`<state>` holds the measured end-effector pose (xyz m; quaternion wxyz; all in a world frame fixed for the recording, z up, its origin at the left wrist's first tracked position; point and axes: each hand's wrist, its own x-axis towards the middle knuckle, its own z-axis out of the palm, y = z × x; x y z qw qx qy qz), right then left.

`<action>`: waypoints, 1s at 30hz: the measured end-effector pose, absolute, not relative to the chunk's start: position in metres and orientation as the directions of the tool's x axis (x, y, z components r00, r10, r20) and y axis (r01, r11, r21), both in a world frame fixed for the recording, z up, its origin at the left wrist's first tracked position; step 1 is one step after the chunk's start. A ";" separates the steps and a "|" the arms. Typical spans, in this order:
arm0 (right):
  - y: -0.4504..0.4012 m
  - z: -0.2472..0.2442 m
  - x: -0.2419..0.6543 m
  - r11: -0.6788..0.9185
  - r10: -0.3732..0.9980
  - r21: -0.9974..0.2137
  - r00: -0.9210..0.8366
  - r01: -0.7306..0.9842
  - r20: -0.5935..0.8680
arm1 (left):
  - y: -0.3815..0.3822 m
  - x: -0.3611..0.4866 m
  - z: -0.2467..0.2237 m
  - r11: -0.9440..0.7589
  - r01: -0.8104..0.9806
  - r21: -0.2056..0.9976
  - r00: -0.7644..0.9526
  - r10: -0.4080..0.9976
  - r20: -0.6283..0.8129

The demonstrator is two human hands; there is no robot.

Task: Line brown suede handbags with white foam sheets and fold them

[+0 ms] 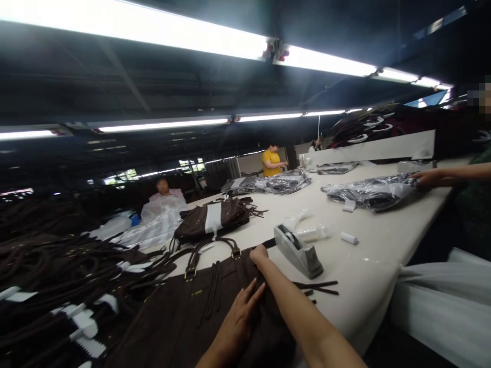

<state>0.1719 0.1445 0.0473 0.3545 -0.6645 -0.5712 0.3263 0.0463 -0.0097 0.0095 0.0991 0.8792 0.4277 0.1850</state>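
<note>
A dark brown handbag (180,312) with two looped handles, brass-coloured buckles and thin hanging cords lies in front of me on the pale table. My left hand (240,314) rests on its front panel, palm down, fingers stretched out. At the bag's upper right corner, my right hand (260,254) is closed on the top edge, fingertips partly hidden. Just beyond that hand stands a grey tape dispenser (299,253). Another brown bag (233,213), wrapped with a white paper band (214,217), lies farther up the table.
Many brown bags with white tags (86,324) are heaped at left. Plastic-wrapped bags (268,183) lie farther back. A co-worker's hand (425,179) touches a wrapped bag (376,193) at right. A small white roll (349,238) lies on the table (368,276). Other people stand across it.
</note>
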 end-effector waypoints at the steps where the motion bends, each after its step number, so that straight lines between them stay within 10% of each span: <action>1: 0.144 0.044 0.170 -0.122 0.987 -0.831 0.151 0.543 -0.047 | -0.010 0.049 0.015 -0.583 0.719 0.377 0.538 0.811 0.227; 10: 0.118 0.024 0.176 -0.256 0.950 -0.793 0.297 0.552 -0.100 | 0.061 0.084 0.032 -0.212 0.793 0.571 0.047 0.956 0.290; 18: 0.089 0.022 0.215 -0.104 0.994 -0.808 0.088 0.580 -0.066 | 0.071 0.087 0.006 -0.385 0.797 0.465 0.291 0.920 0.263; 30: 0.060 0.032 0.244 -0.118 0.982 -0.749 -0.037 0.652 -0.186 | 0.062 0.080 0.021 -0.319 0.740 0.592 0.195 0.945 0.264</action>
